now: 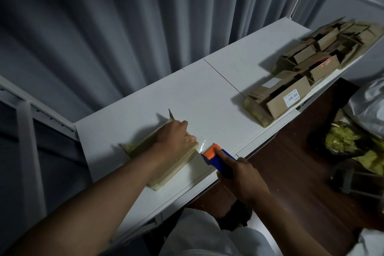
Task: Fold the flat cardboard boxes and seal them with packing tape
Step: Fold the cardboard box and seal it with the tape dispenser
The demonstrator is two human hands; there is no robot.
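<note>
The box (166,156) lies on the white table (207,93), well apart from the pile of boxes (307,68) at the far end, and the left hand (174,135) presses on its top with the fingers bent over the edge. The right hand (241,174) grips the tape dispenser (216,158) just beside the box end, with a short clear tape (201,146) stretched between them. If the left hand loosens during the cut, I think the box may slide and the tape may wrinkle or peel off.
</note>
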